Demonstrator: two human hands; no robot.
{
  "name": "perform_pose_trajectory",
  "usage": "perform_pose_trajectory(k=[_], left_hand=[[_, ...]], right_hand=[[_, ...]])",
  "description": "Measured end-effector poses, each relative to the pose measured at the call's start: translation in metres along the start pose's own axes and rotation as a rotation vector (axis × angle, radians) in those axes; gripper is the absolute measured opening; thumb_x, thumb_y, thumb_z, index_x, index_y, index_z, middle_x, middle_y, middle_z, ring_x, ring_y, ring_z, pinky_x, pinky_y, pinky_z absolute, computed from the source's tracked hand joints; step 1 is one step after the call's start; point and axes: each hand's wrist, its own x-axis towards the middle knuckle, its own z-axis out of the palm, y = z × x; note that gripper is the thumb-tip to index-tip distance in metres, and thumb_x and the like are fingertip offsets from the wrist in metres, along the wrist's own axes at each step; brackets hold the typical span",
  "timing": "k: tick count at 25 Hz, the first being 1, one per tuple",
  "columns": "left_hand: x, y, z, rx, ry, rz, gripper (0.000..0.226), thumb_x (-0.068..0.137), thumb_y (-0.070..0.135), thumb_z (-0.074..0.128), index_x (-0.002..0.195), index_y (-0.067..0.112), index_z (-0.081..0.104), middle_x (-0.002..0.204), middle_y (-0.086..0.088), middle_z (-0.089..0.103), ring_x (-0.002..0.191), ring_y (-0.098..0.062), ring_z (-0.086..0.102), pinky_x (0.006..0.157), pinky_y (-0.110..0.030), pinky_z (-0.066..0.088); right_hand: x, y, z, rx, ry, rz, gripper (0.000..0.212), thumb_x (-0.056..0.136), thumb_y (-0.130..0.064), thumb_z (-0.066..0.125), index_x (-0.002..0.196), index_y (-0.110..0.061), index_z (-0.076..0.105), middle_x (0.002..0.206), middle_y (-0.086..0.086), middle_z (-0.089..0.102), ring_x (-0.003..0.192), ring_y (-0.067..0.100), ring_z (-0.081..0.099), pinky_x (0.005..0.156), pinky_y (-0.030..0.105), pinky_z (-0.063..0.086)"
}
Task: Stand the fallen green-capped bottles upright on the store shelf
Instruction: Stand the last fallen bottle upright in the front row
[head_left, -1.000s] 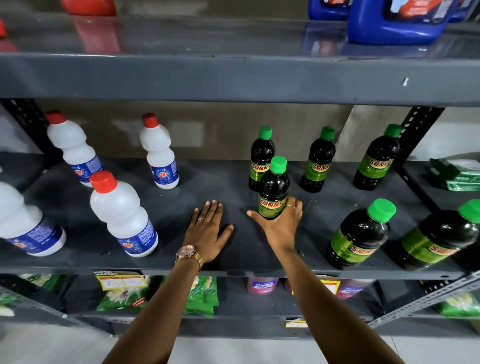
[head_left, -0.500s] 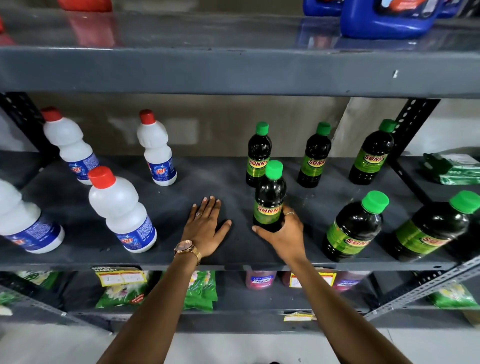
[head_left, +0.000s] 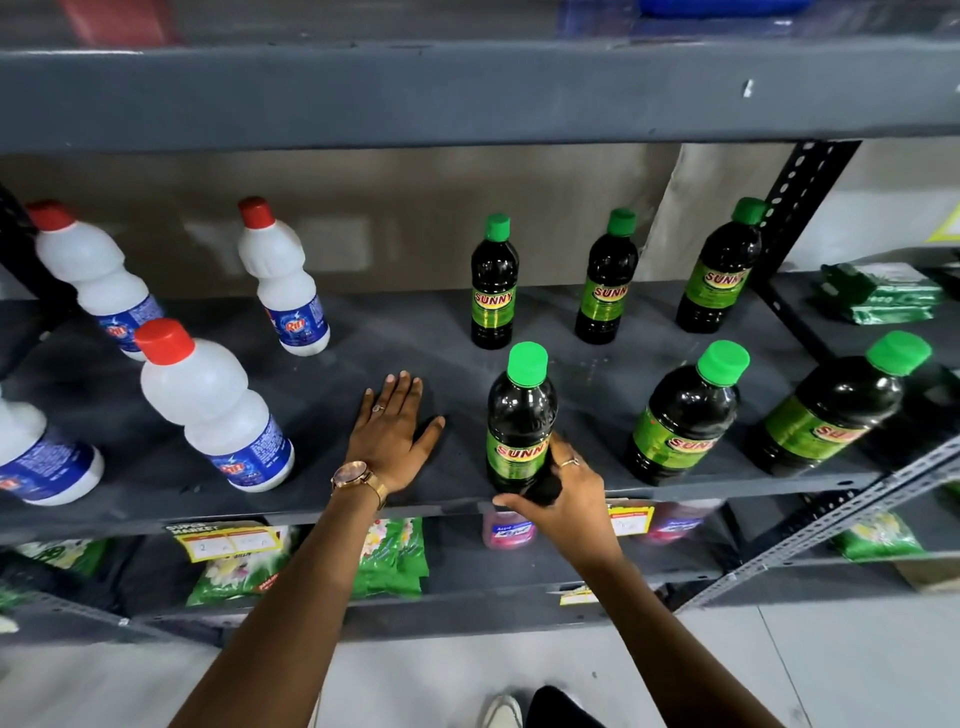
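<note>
Since the earlier frame, the held bottle (head_left: 521, 421) had come nearer the front edge of the shelf (head_left: 363, 364). White red-capped bottles (head_left: 208, 400) stood at left. Next, the left hand (head_left: 392, 436) lay flat and released on the shelf. Beside it, the right hand (head_left: 563, 499) grasped the upright held bottle's base. Five green-capped bottles (head_left: 685, 410) stood behind and rightward.

right hand (head_left: 563, 501): gripping base of upright green-capped bottle (head_left: 521, 415) at shelf (head_left: 156, 499) front edge | left hand (head_left: 392, 434): flat on shelf, fingers spread | five other green-capped bottles upright
</note>
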Motion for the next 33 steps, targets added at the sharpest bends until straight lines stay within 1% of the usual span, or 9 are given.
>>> perform_pose_trajectory(k=[11,14,16,19,21,24,27,31,33], left_hand=[[-0.005,0.001,0.001,-0.075,0.017,-0.05,0.078,0.085,0.059,0.022,0.145,0.009,0.021,0.157,-0.011,0.017,0.145,-0.022,0.009,0.119,-0.04,0.005],[-0.036,0.02,0.0,-0.412,0.308,-0.189,0.062,0.092,0.031,0.046,0.142,0.002,0.025,0.155,-0.018,0.017,0.144,-0.028,0.014,0.117,-0.048,0.016],[-0.07,0.053,-0.008,-0.612,0.559,-0.269,0.061,0.09,0.025,0.049,0.142,0.004,0.025,0.155,-0.017,0.019,0.143,-0.026,0.016,0.116,-0.044,0.021],[-0.115,0.119,-0.018,-0.615,0.742,-0.082,0.064,0.085,0.021,0.055,0.142,0.006,0.027,0.15,-0.021,0.026,0.141,-0.026,0.023,0.113,-0.033,0.026],[-0.13,0.167,-0.014,-0.606,0.688,0.188,0.066,0.083,0.022,0.058,0.141,0.012,0.028,0.146,-0.017,0.033,0.138,-0.024,0.029,0.11,-0.035,0.032],[-0.117,0.231,0.003,-0.671,0.435,0.305,0.071,0.081,0.029,0.065,0.141,0.015,0.028,0.145,-0.006,0.037,0.135,-0.017,0.034,0.11,-0.033,0.034],[-0.081,0.264,0.024,-0.818,0.275,0.009,0.1,0.069,0.045,0.075,0.145,0.022,0.015,0.146,-0.009,0.038,0.133,-0.019,0.037,0.109,-0.041,0.035],[-0.047,0.27,0.044,-0.832,0.283,-0.167,0.116,0.049,0.045,0.084,0.143,0.02,0.022,0.129,-0.01,0.059,0.118,-0.026,0.055,0.099,-0.043,0.045],[-0.045,0.272,0.047,-0.846,0.317,-0.187,0.109,0.049,0.035,0.089,0.14,0.019,0.031,0.125,-0.007,0.063,0.114,-0.021,0.057,0.097,-0.029,0.044]], right_hand=[[0.004,-0.001,0.0,-0.02,-0.102,0.001,0.106,0.064,-0.055,0.08,0.149,-0.015,0.031,0.134,0.007,0.06,0.125,0.021,0.054,0.102,0.031,0.043],[-0.007,-0.002,-0.008,0.138,-0.086,0.068,0.111,0.06,-0.049,0.085,0.15,-0.018,0.029,0.141,-0.01,0.051,0.129,0.007,0.047,0.107,0.024,0.038],[-0.029,0.004,-0.022,0.243,0.001,0.095,0.09,0.061,-0.048,0.083,0.139,-0.018,0.049,0.133,-0.027,0.047,0.121,-0.007,0.049,0.101,0.014,0.039],[-0.066,0.023,-0.058,0.251,0.29,0.084,0.035,0.071,-0.044,0.079,0.095,-0.022,0.067,0.096,-0.014,0.068,0.085,-0.003,0.064,0.077,0.016,0.049],[-0.076,0.034,-0.091,0.272,0.542,0.077,0.027,0.075,-0.027,0.08,0.083,-0.024,0.055,0.081,-0.001,0.058,0.071,0.003,0.056,0.067,0.019,0.044],[-0.064,0.067,-0.148,0.318,0.732,0.146,0.053,0.071,-0.01,0.081,0.113,-0.02,0.05,0.107,0.012,0.049,0.087,-0.006,0.053,0.078,0.013,0.043],[-0.04,0.11,-0.189,0.163,0.517,0.246,0.101,0.063,-0.024,0.087,0.145,-0.006,0.03,0.144,0.01,0.04,0.128,0.007,0.043,0.106,0.021,0.036],[-0.022,0.137,-0.209,0.081,0.292,0.231,0.087,0.065,-0.021,0.087,0.137,-0.01,0.041,0.124,0.004,0.06,0.111,0.018,0.056,0.088,0.015,0.037],[-0.02,0.143,-0.213,0.097,0.265,0.22,0.085,0.066,-0.022,0.087,0.137,-0.012,0.042,0.123,0.007,0.063,0.107,0.016,0.057,0.089,0.018,0.038]])
